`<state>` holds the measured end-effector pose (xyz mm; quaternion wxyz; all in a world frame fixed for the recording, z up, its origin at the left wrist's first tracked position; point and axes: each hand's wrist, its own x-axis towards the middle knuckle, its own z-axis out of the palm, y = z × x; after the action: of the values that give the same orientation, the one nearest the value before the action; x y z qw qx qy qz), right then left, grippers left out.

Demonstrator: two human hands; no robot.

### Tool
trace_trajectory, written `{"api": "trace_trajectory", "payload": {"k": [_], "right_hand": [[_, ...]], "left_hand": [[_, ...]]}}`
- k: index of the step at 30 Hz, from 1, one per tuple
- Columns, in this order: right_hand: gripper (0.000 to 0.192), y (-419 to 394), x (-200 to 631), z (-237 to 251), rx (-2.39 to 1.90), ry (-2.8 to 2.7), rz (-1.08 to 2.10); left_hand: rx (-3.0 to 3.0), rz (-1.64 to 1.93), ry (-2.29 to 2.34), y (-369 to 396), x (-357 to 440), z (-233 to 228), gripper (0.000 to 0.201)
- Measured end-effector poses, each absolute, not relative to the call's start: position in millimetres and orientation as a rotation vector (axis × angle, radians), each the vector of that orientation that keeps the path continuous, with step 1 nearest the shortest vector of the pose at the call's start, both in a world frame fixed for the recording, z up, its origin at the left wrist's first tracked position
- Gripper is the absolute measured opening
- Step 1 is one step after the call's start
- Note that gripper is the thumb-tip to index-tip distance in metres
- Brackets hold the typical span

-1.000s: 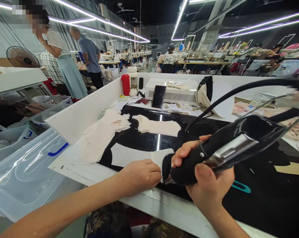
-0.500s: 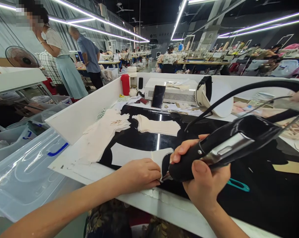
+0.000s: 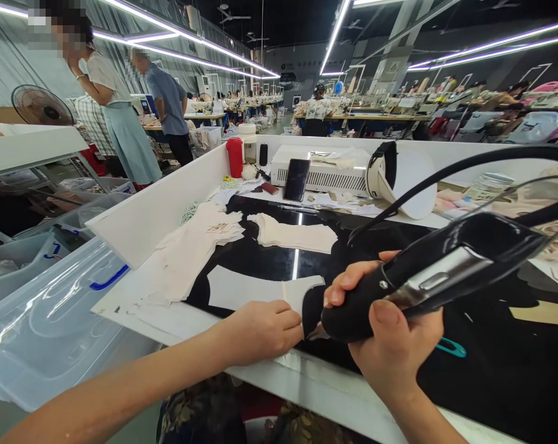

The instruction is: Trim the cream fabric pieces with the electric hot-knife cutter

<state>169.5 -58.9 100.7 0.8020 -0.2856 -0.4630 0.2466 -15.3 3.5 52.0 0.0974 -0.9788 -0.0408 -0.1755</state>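
Observation:
My left hand (image 3: pixel 267 330) is closed at the near edge of a flat white piece (image 3: pixel 242 290), which looks like cloth or card and lies on the black glossy work surface. Its fingertips are pinched together at the piece's right part. My right hand (image 3: pixel 389 333) wraps round a black corded handheld power tool (image 3: pixel 426 274) with a silver plate on its side. The tool's narrow tip points down and left, just right of my left fingers, with a small gap between. Beyond my hands lie a short stack of cream fabric pieces (image 3: pixel 292 234) and a longer stack (image 3: pixel 190 246).
A phone (image 3: pixel 297 179) leans on a white vented box (image 3: pixel 322 163) at the back. Nearby stand a red cup (image 3: pixel 235 157) and a white visor (image 3: pixel 410 185). A teal tool (image 3: pixel 452 347) lies right of my hand. Clear plastic bins (image 3: pixel 61 314) stand left; several people are farther off.
My right hand has drawn the power tool slightly to the right, so its tip has come away from my left fingers. My left hand stays at the white piece, shifted only a little.

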Motion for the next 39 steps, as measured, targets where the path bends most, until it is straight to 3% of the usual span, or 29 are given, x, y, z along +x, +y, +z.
{"api": "trace_trajectory", "payload": {"k": [25,35,39], "right_hand": [[0.045,-53,161,92,-0.591,-0.975,0.480],[0.043,-54,162,91,-0.609,-1.002,0.468],[0.044,-53,162,91,-0.617,-0.996,0.472]], "left_hand": [[-2.885,-0.633,-0.213,7,-13,38,0.028],[-3.004,-0.694,-0.147,10,-21,44,0.019],[-2.987,-0.754,-0.106,13,-26,47,0.027]]}}
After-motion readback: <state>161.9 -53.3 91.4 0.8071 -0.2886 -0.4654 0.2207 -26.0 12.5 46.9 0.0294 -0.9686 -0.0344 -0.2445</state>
